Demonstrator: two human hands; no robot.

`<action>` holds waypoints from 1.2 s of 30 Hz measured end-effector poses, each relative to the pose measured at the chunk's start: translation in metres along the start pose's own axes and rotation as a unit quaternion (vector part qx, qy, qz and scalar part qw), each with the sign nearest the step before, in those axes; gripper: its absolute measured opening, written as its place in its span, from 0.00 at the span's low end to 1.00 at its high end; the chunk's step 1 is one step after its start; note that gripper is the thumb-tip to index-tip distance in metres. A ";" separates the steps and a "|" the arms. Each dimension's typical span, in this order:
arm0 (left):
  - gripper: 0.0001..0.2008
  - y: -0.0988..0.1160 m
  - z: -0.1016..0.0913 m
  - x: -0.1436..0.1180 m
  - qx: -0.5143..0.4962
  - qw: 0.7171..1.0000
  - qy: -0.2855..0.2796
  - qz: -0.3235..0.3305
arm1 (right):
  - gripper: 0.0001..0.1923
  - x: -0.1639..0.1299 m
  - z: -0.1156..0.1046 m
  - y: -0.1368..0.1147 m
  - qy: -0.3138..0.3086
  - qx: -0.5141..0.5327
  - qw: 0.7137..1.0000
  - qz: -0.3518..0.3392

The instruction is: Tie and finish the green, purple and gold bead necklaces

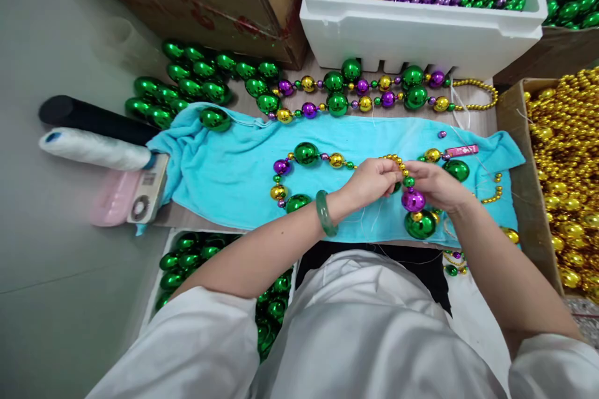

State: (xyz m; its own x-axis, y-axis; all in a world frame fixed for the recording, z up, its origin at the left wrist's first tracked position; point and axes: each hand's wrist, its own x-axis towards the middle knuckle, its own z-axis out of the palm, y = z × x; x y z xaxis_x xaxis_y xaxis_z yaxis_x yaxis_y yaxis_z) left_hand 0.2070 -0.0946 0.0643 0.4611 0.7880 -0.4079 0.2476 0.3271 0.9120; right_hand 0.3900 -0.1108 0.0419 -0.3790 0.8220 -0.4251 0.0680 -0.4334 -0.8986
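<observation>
Above a turquoise cloth towel [248,181], a strand of glossy green, purple and gold beads [413,201] is held in narrow fingertip pinches by the left hand [374,182] and right hand [433,184]. The shiny beads are probably light, hard, slippery and easily scratched; the string should flex freely, the small gold section offering the surest hold. Beneath the towel, soft and likely to check rolling, lies a wood-toned tabletop [187,218]. Beyond stands a white foam bin [421,37] of colour-sorted beads; at right, a brown cardboard carton [515,115] of gold ones.
</observation>
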 end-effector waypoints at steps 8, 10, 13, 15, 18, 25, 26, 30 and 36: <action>0.11 -0.007 -0.011 0.001 0.078 0.994 0.042 0.062 | 0.13 0.019 0.008 0.015 -0.087 0.067 0.992 0.058; 0.10 -0.011 -0.013 0.003 0.118 0.988 0.065 0.079 | 0.14 0.017 0.000 0.008 -0.055 0.036 0.997 0.048; 0.10 -0.015 -0.013 0.002 0.165 0.978 0.083 0.100 | 0.13 0.013 -0.008 -0.004 0.021 -0.024 0.999 0.010; 0.10 -0.018 -0.013 0.000 0.181 0.974 0.081 0.109 | 0.13 0.010 -0.007 -0.011 0.063 -0.072 0.995 -0.006; 0.11 -0.020 -0.011 -0.003 0.197 0.970 0.083 0.113 | 0.12 0.005 -0.003 -0.019 0.098 -0.134 0.986 -0.027; 0.10 -0.021 -0.010 0.001 0.215 0.966 0.079 0.121 | 0.11 0.004 -0.002 -0.019 0.181 -0.143 0.973 -0.020; 0.10 -0.021 -0.010 0.001 0.216 0.966 0.082 0.119 | 0.11 0.004 -0.002 -0.018 0.194 -0.139 0.971 -0.016; 0.10 -0.025 -0.012 0.002 0.234 0.960 0.088 0.126 | 0.11 0.005 -0.001 -0.019 0.215 -0.140 0.966 -0.014; 0.11 -0.026 -0.015 -0.003 0.388 0.897 0.107 0.180 | 0.11 0.004 0.003 -0.020 0.222 -0.171 0.960 -0.030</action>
State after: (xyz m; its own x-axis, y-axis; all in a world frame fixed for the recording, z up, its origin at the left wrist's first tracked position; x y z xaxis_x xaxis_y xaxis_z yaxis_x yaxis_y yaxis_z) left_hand 0.1869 -0.0977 0.0422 0.4764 0.8792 0.0015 0.6726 -0.3656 0.6434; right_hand 0.3844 -0.1004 0.0583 0.0340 0.9507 -0.3082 0.3854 -0.2970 -0.8737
